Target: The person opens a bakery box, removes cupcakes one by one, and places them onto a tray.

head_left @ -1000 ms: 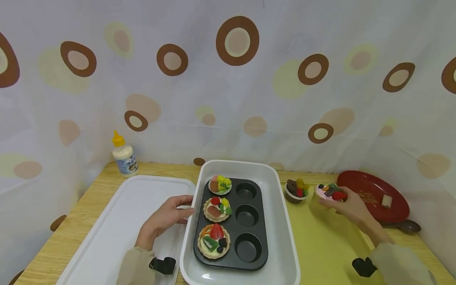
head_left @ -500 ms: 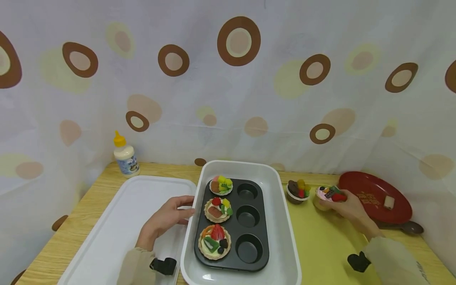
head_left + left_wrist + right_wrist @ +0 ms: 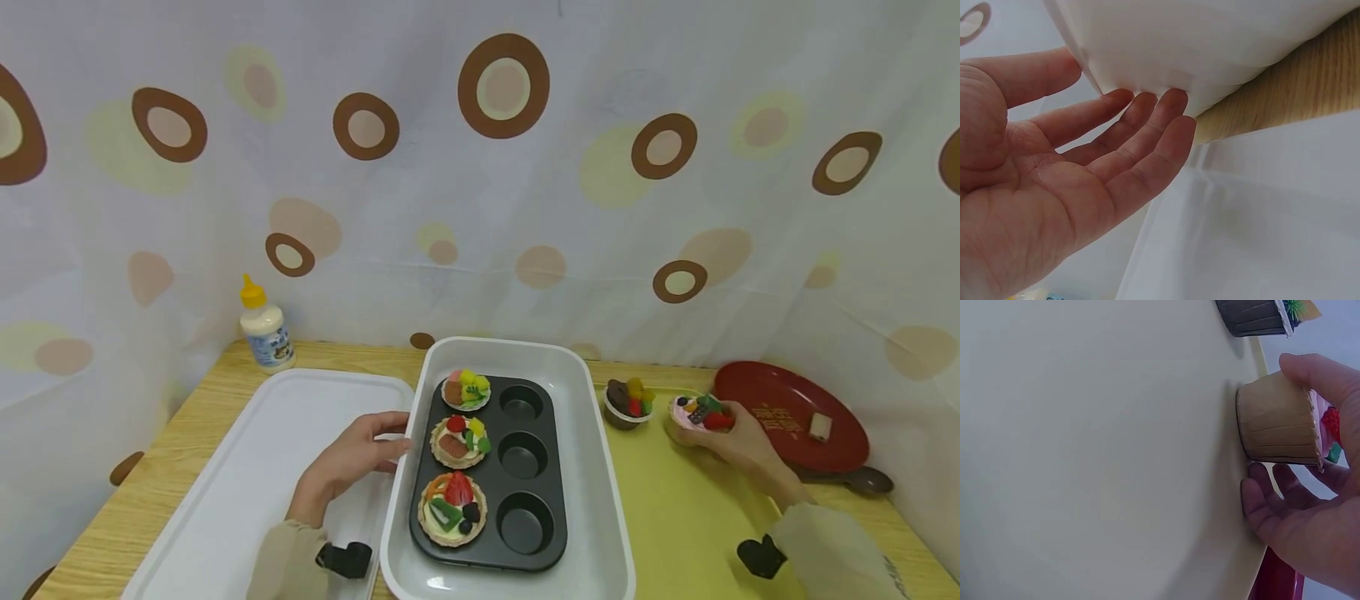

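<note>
My right hand (image 3: 738, 442) grips a pink-topped cupcake (image 3: 1279, 422) with fruit on it, thumb and fingers around its tan paper cup. Its base sits right at the surface of the yellow tray (image 3: 660, 508). Just left of it stands a chocolate-brown cupcake (image 3: 628, 403) with fruit. My left hand (image 3: 348, 457) touches the left wall of the deep white tub (image 3: 617, 533), fingertips against the outside and thumb at the rim. Inside the tub lies a dark muffin pan (image 3: 487, 500). Three fruit-topped tarts (image 3: 457, 442) fill its left column; the right column's cups hold nothing.
A flat white tray (image 3: 277, 475) lies left of the tub. At the back left stands a squeeze bottle (image 3: 267, 333) with a yellow cap. A red plate (image 3: 795, 417) bearing a small pale block (image 3: 820, 427) and a dark spoon (image 3: 862, 479) lie at the right.
My right hand has lowered the pink-topped cupcake toward the yellow tray, with a slight shift right. The left hand stays in place at the tub.
</note>
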Available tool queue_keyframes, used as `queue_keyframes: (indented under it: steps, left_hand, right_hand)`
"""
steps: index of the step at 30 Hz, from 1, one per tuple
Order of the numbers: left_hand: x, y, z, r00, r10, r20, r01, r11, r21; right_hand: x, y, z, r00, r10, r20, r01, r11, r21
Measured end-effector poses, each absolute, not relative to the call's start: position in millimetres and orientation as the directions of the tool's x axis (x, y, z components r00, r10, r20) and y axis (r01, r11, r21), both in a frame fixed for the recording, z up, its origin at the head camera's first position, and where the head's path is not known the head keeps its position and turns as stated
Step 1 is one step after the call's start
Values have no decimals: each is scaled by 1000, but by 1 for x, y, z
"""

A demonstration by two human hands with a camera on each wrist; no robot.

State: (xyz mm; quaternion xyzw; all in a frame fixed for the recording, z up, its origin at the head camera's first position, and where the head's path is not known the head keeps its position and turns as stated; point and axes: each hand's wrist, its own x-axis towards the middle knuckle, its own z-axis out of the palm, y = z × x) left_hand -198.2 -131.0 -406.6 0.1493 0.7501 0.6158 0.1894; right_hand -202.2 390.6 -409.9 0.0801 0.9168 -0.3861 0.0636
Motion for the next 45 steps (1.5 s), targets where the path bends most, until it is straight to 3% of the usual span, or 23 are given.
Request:
queue_keyframes:
  steps: [12,24,34,45]
  left_hand:
    - [-197,-130,-406,-883,460,-97,-3,199,980]
    - [-197,-130,-406,-883,460,-99,-7,197,980]
    - [-198,-130,-408,-881,464,-90,2,195,981]
    - [-197,-130,-408,-883,459,-93,0,199,980]
  right_hand:
    - [-197,398,-398,-976,56,-208,190,678,-710]
    - [-199,400,-368,-988,109,-107,152,666,-730]
    - [-206,354,-340,-999,-19,-31,13,612,-791]
    - [-211,297,-339,-986,-162,49,-120,464,-878]
